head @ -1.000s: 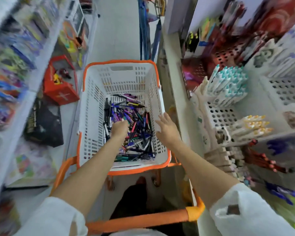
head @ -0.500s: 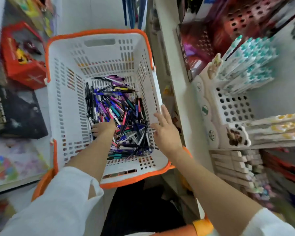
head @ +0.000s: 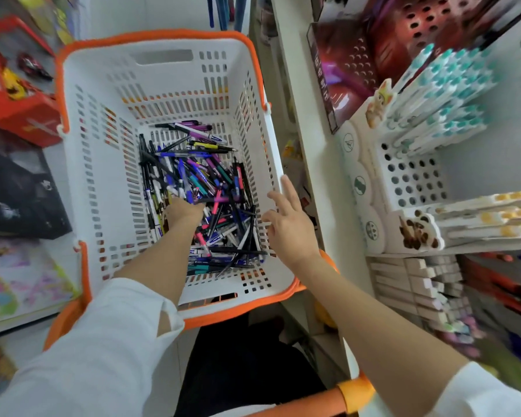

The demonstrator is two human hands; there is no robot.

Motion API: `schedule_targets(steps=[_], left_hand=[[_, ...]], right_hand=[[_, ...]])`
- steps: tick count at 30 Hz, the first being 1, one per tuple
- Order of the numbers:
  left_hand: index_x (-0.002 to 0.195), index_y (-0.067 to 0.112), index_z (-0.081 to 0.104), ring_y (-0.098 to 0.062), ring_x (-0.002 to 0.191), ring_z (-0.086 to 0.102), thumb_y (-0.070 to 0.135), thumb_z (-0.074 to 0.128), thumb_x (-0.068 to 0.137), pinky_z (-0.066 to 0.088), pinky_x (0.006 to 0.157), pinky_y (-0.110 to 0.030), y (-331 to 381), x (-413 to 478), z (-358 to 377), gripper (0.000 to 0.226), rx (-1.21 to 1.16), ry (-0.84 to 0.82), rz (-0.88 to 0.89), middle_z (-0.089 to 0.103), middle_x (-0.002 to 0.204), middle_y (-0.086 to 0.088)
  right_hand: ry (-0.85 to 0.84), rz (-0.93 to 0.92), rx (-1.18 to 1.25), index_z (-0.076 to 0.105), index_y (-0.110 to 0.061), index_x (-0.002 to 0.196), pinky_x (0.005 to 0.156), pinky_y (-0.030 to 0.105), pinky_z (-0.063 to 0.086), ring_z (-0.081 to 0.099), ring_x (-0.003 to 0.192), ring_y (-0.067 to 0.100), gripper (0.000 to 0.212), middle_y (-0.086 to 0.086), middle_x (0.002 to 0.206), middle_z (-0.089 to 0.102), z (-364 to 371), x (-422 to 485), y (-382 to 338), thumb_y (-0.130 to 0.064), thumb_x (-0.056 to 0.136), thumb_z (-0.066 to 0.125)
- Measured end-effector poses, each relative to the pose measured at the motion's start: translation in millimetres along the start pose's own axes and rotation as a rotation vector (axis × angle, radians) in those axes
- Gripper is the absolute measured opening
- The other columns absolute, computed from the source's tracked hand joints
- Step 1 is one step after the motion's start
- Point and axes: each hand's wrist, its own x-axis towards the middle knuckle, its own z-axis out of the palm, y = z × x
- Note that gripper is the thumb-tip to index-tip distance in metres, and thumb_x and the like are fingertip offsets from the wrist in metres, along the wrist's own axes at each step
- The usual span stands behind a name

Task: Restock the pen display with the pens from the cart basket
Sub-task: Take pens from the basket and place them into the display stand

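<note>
The pen display, a white perforated rack on the shelving to the right, is seen holding a row of teal-capped pens above and yellow-capped pens below, with a stretch of bare holes between the 2 rows. The cart basket, white with an orange rim, is set just left of that shelving. The loose pens are heaped on its floor toward the right wall, crossed at every angle, though many long axes run roughly from the near wall to the far one. The pile lies directly under the left hand, so that hand is judged the nearer for a pick, and the display lies to the right and higher, past the basket's right wall. The left forearm is reached steeply down into the basket, and the fingers are buried among the pens, so whether anything is grasped cannot be told. The right hand is held flat at the right wall, its fingers straight and spread with nothing in them. Whether it touches the wall cannot be made out.
</note>
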Motion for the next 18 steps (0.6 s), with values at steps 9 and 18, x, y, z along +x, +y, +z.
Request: schedule_targets(steps=[9,18], left_hand=[[0.142,-0.002,0.040,-0.017,0.052,0.039,0.028,0.059,0.097,0.031,0.045,-0.030,-17,-13,-1,0.058,-0.051,-0.074,0.067,0.043,0.068,-0.004],[0.144,0.005,0.039,-0.021,0.063,0.053,0.024,0.051,0.101,0.041,0.054,-0.033,-10,-26,-31,0.048,-0.258,-0.045,0.144,0.066,0.091,-0.012]], right_hand=[[0.019,0.006,-0.008,0.073,-0.008,0.077,0.070,0.039,0.061,0.026,0.148,0.035,0.013,0.012,0.135,0.058,-2,0,-1,0.005,0.076,0.072],[0.015,0.020,-0.007,0.071,-0.009,0.076,0.072,0.039,0.061,0.023,0.149,0.034,0.014,0.011,0.137,0.057,-1,0,-1,0.005,0.075,0.072]])
